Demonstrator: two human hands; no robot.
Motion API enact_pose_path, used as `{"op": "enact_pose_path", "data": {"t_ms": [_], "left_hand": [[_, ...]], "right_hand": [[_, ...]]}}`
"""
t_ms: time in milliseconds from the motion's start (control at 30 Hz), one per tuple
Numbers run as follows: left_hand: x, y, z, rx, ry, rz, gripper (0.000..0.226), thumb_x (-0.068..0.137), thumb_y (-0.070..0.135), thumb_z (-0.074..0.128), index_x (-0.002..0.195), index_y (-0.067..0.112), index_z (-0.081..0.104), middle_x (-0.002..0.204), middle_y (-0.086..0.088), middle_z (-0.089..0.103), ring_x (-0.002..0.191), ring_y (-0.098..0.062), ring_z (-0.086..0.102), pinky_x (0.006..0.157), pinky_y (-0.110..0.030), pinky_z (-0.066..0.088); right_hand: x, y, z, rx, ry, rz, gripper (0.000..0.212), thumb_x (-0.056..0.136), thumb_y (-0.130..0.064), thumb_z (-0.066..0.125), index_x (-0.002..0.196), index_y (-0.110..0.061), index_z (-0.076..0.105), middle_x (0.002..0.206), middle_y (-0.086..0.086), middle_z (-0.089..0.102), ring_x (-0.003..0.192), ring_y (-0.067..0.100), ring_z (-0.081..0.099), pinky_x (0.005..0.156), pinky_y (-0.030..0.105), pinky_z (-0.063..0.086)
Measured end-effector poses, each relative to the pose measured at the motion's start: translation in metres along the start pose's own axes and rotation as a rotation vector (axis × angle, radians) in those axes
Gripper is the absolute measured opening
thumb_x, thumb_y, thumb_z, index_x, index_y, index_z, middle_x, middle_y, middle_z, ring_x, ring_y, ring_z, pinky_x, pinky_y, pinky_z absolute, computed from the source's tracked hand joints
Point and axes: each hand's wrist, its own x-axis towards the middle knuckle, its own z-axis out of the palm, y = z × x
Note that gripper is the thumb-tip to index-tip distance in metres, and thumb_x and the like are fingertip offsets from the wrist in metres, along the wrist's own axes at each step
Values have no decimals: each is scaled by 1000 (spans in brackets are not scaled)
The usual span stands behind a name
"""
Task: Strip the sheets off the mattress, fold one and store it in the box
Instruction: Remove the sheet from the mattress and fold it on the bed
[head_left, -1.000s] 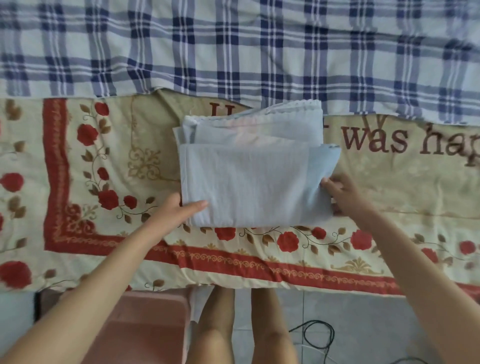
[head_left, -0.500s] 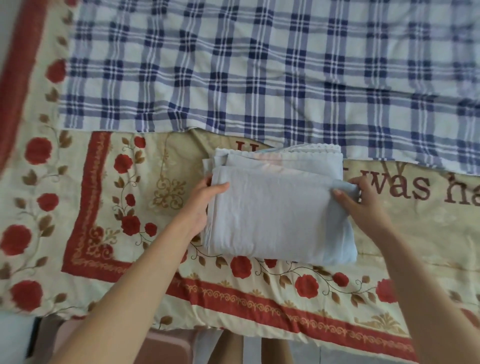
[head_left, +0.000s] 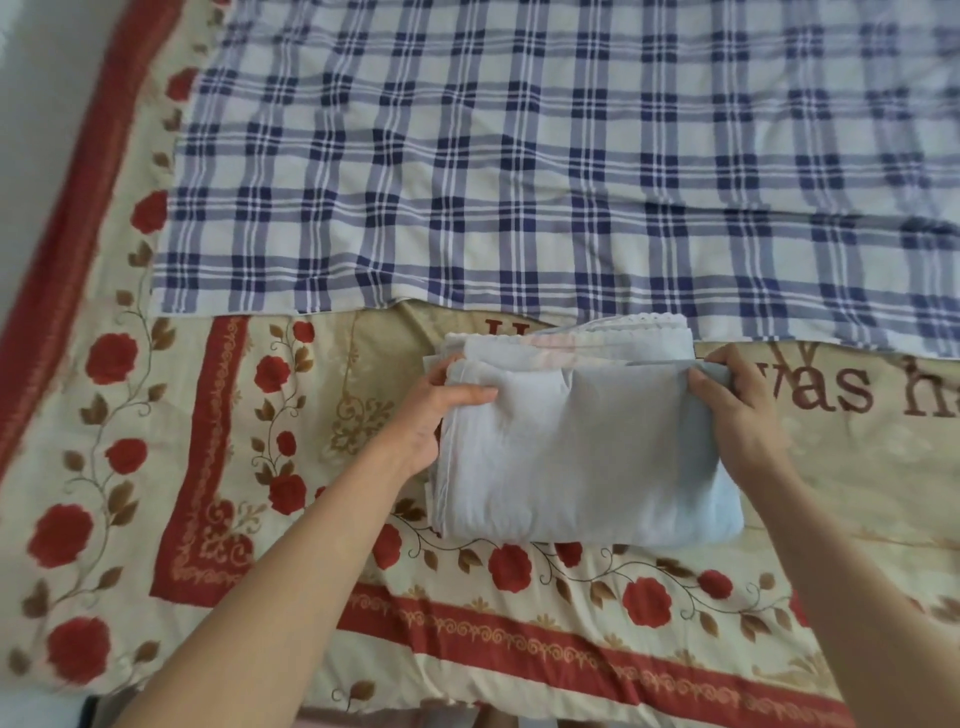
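— Holding anything just now?

— Yes, both grips are closed on the folded sheet (head_left: 587, 457), pale blue and several layers thick. My left grip (head_left: 436, 410) clasps its edge at 9 o'clock, thumb on top and fingers tucked under the layers. My right grip (head_left: 737, 410) pinches the corner at 2 o'clock, fingers curled over the fold.

— And where does the sheet lie?

— Flat on the floral bedcover (head_left: 156, 467), toward 5 o'clock from the middle of my view. Its 12 o'clock edge reaches the hem of the plaid sheet (head_left: 519, 156), which is spread across the far part of the bed. Brown lettering (head_left: 826, 389) on the bedcover runs off at 3 o'clock, just beside my right grip.
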Motion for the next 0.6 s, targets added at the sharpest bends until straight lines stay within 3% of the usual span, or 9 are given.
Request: {"op": "enact_pose_path", "data": {"t_ms": [133,267,333,400,467,600], "left_hand": [[0,2,-8,-33,85,24,25,76,-3,64,90,17,64,81,1,73,83,-19,67,75,-35,51],[1,0,-16,-77,213,41,27,71,7,71,95,17,64,83,1,73,81,-19,68,70,-34,51],[7,-3,-15,-54,306,37,22,73,13,74,93,18,65,87,-1,72,84,-20,68,72,-36,52],[15,-6,-12,4,398,50,19,75,19,76,91,21,65,93,-2,71,88,-21,67,77,-38,54],[26,-6,-8,81,483,99,19,76,23,75,91,22,65,96,-1,70,89,-20,66,77,-35,53],[36,-11,-4,166,583,180,17,78,27,73,87,25,59,94,2,66,87,-17,63,69,-27,49]], "right_hand": [[11,-21,4,56,7,-64,20,75,-24,49,69,-8,38,65,-2,36,53,-3,34,52,9,30],[27,-30,7,0,22,-77,18,79,-22,51,72,-7,45,64,0,37,51,-4,38,48,6,31],[42,-18,12,-62,-24,29,22,90,-25,53,80,-7,46,73,2,42,63,5,43,53,11,34],[56,-9,19,-206,-61,122,24,96,-30,47,79,-14,42,89,3,44,77,17,44,63,26,36],[64,-7,26,-296,-65,146,21,99,-35,41,88,-16,40,104,1,40,82,19,43,70,31,34],[59,-17,31,-387,24,-48,21,100,-32,38,97,-12,37,105,-1,37,75,17,43,65,33,34]]}}
